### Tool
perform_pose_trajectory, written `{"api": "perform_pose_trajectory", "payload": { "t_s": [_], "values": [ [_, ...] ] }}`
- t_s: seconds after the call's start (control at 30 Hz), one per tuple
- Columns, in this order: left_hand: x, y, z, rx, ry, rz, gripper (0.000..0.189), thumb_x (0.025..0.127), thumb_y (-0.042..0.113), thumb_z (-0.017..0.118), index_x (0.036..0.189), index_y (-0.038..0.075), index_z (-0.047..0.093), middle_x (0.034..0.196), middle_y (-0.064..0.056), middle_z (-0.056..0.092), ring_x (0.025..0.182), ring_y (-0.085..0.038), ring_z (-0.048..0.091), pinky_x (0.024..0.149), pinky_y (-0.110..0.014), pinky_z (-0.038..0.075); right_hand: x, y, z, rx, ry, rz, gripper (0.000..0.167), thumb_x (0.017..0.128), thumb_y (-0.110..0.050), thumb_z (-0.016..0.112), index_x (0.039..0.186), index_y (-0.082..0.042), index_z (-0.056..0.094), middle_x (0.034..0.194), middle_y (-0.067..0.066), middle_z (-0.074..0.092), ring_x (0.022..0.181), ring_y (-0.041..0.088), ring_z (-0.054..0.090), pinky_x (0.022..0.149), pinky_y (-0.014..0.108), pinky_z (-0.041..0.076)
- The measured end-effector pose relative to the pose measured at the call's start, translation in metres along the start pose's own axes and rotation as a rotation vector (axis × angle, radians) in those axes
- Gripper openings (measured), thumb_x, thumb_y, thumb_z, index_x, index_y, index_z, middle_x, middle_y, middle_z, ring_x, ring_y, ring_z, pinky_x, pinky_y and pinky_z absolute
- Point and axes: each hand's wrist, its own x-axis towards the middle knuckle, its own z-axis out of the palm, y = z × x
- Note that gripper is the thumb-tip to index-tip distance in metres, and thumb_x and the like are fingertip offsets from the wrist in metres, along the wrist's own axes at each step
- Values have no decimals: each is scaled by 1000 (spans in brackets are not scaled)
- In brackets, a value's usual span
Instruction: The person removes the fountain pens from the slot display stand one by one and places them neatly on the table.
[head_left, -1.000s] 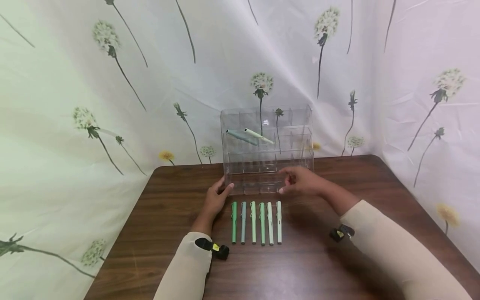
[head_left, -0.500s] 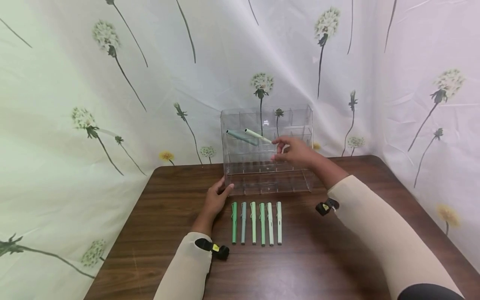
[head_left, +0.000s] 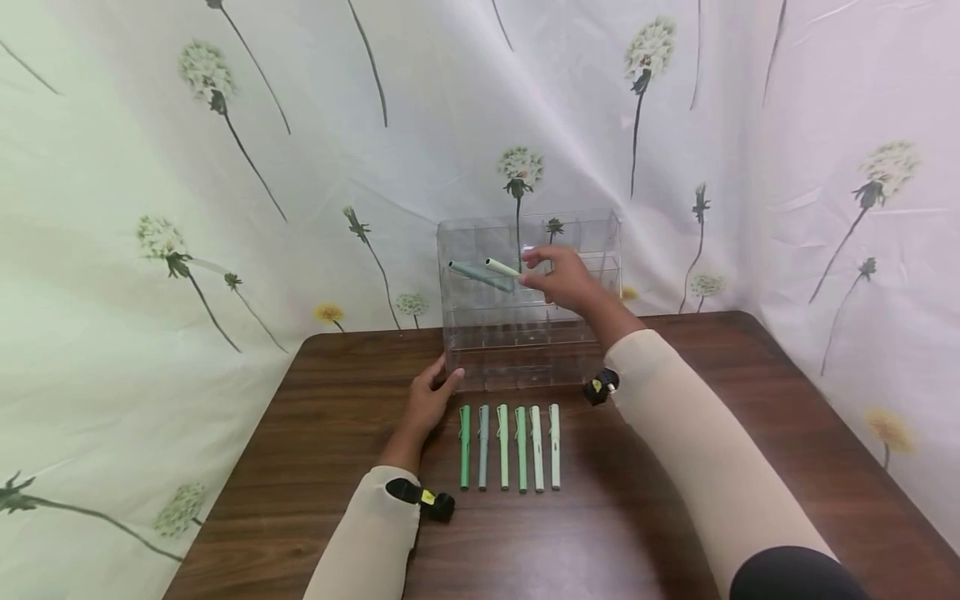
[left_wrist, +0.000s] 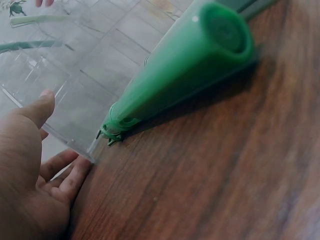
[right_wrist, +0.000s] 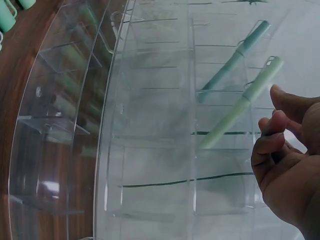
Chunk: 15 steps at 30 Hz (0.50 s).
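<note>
A clear tiered plastic organizer (head_left: 487, 321) stands at the back of the table. Its lower left corner is held by my left hand (head_left: 427, 404), thumb on the front side and fingers behind the panel, as the left wrist view also shows. Two capped pens lean in one of its upper tiers: a blue-green pen (right_wrist: 235, 62) and a pale green pen (right_wrist: 240, 107). Close to the pale green pen is my right hand (head_left: 562, 277), thumb and bent fingers apart with nothing between them. In the right wrist view a small gap separates the thumb from that pen.
Several capped pens lie side by side in front of the organizer, from a deep green pen (head_left: 465, 446) at the left to a whitish pen (head_left: 555, 446) at the right. Behind the wooden table (head_left: 637, 517) hangs a flower-printed cloth (head_left: 300, 250).
My right hand has risen from the organizer's lower right front, up and leftward to the pale green pen, partly covering it. My left hand has stayed on the corner.
</note>
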Motion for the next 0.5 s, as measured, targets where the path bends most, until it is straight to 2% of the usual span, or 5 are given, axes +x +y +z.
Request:
{"api": "perform_pose_trajectory", "payload": {
  "t_s": [0.13, 0.5],
  "values": [
    [-2, 0, -2, 8, 5, -3, 71, 109, 45, 68, 170, 23, 40, 163, -20, 56, 152, -39, 54, 123, -59, 45, 7, -1, 11, -28, 14, 39, 45, 107, -20, 73, 149, -6, 66, 148, 19, 64, 68, 17, 58, 62, 29, 54],
    [-1, 1, -1, -6, 3, 7, 71, 108, 45, 70, 170, 23, 42, 159, -21, 61, 150, -39, 57, 123, -58, 46, 15, -4, 28, -61, -7, 90, 40, 113, -21, 63, 152, -11, 65, 150, 20, 63, 57, 13, 54, 64, 34, 57]
  ]
}}
